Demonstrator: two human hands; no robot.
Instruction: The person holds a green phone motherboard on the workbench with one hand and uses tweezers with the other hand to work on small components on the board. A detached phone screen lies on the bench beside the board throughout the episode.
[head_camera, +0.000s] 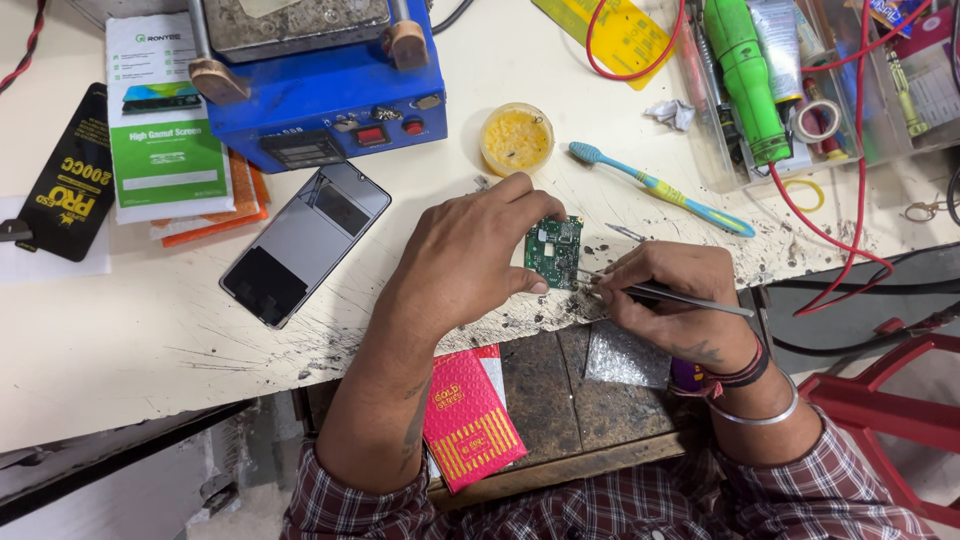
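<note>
Left hand (462, 262): is gripping the green circuit board (553, 250) by its edge, fingers closed on it, keeping it steady near the desk's (150, 330) front edge.
Right hand (668, 300): is pinching metal tweezers (665, 293), tips touching the board's lower right side.
Smartphone (305, 242): is lying face up, left of the board.
Toothbrush (660, 188): is lying behind the right hand, near the yellow paste jar (516, 138).

The circuit board (553, 250) sits between both hands, phone (305, 243) left, toothbrush (660, 188) behind.
</note>
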